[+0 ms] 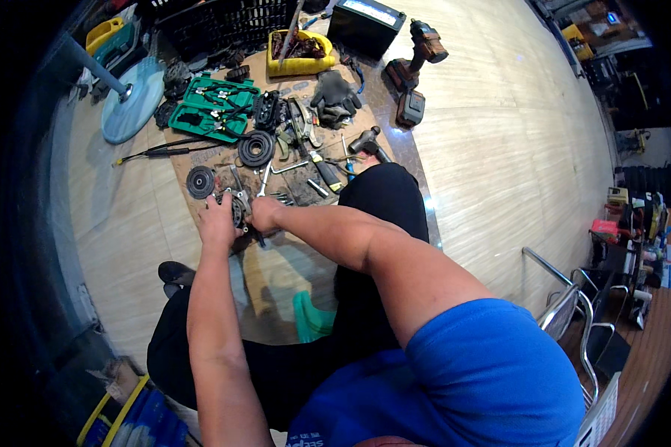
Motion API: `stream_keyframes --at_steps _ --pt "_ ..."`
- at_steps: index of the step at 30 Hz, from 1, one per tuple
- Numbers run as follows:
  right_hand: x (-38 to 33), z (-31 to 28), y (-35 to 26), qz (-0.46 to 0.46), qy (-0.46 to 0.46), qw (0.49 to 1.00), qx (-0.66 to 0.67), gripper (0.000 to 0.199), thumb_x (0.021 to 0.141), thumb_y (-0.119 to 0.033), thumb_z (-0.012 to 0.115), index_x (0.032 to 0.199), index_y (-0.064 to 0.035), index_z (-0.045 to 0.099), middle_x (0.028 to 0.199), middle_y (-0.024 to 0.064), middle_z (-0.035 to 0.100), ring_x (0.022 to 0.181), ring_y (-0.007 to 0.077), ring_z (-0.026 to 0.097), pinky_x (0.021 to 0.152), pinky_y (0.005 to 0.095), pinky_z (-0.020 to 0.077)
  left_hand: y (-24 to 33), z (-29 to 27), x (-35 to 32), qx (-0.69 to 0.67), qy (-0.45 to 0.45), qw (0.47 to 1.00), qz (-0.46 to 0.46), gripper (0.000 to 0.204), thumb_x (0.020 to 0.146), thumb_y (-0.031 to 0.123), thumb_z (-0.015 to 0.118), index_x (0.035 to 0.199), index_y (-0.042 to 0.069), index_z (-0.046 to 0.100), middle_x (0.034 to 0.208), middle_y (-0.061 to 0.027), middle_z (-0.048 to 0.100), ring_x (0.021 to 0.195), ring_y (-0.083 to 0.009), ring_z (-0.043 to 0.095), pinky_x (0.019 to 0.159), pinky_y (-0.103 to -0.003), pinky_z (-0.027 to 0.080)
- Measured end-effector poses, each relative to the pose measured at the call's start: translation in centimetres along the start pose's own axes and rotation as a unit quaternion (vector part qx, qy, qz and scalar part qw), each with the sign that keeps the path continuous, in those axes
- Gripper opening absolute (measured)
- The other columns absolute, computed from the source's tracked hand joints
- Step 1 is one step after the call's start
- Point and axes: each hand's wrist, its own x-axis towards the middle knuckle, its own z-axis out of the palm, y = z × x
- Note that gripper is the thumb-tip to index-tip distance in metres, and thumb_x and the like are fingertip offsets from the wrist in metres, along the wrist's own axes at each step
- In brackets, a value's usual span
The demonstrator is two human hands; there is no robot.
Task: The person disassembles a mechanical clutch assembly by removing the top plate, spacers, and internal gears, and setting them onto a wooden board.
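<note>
On the near part of a worn cardboard sheet (190, 167) sits a metal mechanical part (240, 201). My left hand (218, 220) curls its fingers round the left side of this part. At its right side my right hand (264, 214) is closed, and what lies in its fingers is hidden. A wrench (264, 181) points away just beyond my right hand. Close by lie a round black pulley-like disc (200, 182), a larger ringed black disc (256, 149), a hex key (290, 167) and a socket (317, 188).
Farther off are a green tool case (215, 108) with pliers, a yellow container (300, 61), dark gloves (336, 97) and a hammer (365, 140). A cordless impact driver (417, 56) stands beside a black battery (365, 28). A round-based stand (130, 112) is at left.
</note>
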Motion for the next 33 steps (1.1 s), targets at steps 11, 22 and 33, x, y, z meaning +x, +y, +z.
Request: stream_keyframes --at_steps 11,22,33 --pt "0.1 1.3 0.2 0.023 0.033 0.999 0.028 0.046 0.091 -0.041 0.066 0.098 0.0033 0.073 0.106 0.0261 0.070 0.104 0.0394 0.067 0.092 0.0469 0.0532 -0.3 0.4 0.2 0.019 0.008 1.000 0.005 0.098 0.056 0.016 0.095 0.140 0.019 0.044 0.125 -0.0179 0.049 0.107 -0.0432 0.062 0.087 -0.050 0.055" --pt "0.6 2.1 0.6 0.022 0.056 0.997 0.039 0.043 0.091 -0.039 0.066 0.098 0.0036 0.073 0.105 0.0266 0.070 0.103 0.0400 0.068 0.092 0.0470 0.0532 -0.2 0.2 0.3 0.021 -0.006 1.000 0.000 0.093 0.058 0.018 0.094 0.138 0.020 0.045 0.128 -0.0163 0.048 0.108 -0.0434 0.061 0.086 -0.048 0.057" --pt "-0.9 1.9 -0.8 0.066 0.044 0.994 0.071 0.045 0.090 -0.040 0.068 0.098 0.0038 0.073 0.106 0.0257 0.070 0.103 0.0395 0.068 0.090 0.0466 0.0543 -0.7 0.5 0.2 0.034 0.004 0.999 0.020 0.096 0.056 0.017 0.094 0.137 0.021 0.044 0.125 -0.0184 0.048 0.104 -0.0431 0.063 0.083 -0.050 0.057"
